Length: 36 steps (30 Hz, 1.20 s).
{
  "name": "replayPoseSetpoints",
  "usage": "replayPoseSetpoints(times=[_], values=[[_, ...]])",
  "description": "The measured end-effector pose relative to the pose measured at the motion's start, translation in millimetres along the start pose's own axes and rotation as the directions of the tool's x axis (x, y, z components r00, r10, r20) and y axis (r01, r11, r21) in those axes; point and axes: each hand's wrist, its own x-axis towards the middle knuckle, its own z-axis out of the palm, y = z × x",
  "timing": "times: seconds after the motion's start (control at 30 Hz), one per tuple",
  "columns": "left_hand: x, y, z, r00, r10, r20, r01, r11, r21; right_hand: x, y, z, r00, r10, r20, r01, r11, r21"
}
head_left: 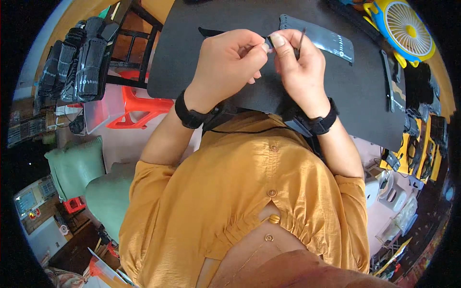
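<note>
Over the dark table my two hands meet, fingertips nearly touching. My left hand is closed, pinching a narrow black strip whose tapered end sticks out past its far side. The fingers of my right hand close on the same strip where it shows between the two hands. A thin dark piece stands up from the right-hand fingers; whether it belongs to the strip is unclear. Just beyond that hand lies a flat, clear-and-grey plastic packet. Both wrists wear black bands.
A blue and yellow fan stands at the far right of the table. Below it lies a long packaged item. Bundles of black packaged goods are stacked at the left. A red stool and green sacks are left of me.
</note>
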Motion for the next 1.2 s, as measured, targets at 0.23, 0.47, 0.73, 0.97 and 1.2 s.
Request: replayPoseSetpoints(times=[0.23,0.47,0.73,0.97,1.2], values=[[2.1,-2.4,-5.2,0.993,-0.002,0.117,0.019,0.990,-0.142,3.3,-12.5,-8.1,0.953,-0.303,0.009,0.295,0.922,-0.251],[-2.8,-10.7,0.6,0.997,0.037,0.063,-0.022,0.973,-0.231,0.6,-15.9,-4.9,0.945,-0.321,0.058,0.325,0.912,-0.250],[-13.1,-18.1,-12.3,0.999,0.044,0.006,-0.041,0.969,-0.243,21.7,-9.0,-27.5,1.000,-0.010,-0.017,0.007,0.982,-0.187],[-10.4,-23.7,-8.6,0.995,0.076,-0.071,-0.090,0.971,-0.220,7.9,-23.1,-15.8,0.995,-0.026,0.093,0.025,1.000,0.011],[-12.8,-23.9,-16.3,0.955,0.284,0.085,-0.264,0.945,-0.193,3.3,-24.5,-7.7,0.985,-0.044,0.168,0.053,0.997,-0.052]])
